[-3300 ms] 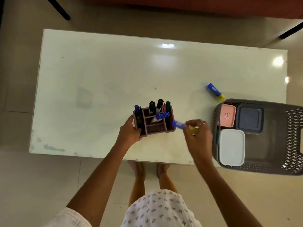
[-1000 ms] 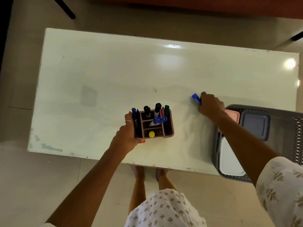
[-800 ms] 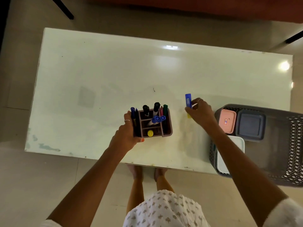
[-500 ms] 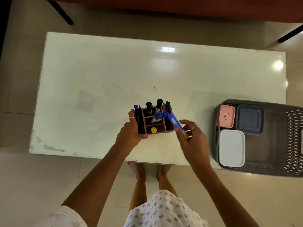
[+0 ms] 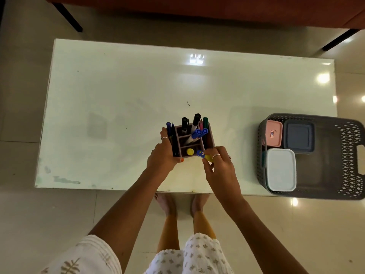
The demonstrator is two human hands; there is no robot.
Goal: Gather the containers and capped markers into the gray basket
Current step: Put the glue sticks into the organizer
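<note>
With the left hand (image 5: pixel 162 155) gripping the pen holder (image 5: pixel 194 141) steady on the surface (image 5: pixel 118 91), the right hand (image 5: pixel 219 165), fingers pinching the blue-and-yellow marker (image 5: pixel 203 155) over the holder's near right corner, should probably tip it upright and lower it straight into the near compartment.

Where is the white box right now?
The white box sits in the gray basket at the table's right end, at its near-left corner, just in front of the pink box.

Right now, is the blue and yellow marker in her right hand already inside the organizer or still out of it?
Out. The right hand pinches the marker, tilted, its blue end over the organizer's near compartment.
</note>
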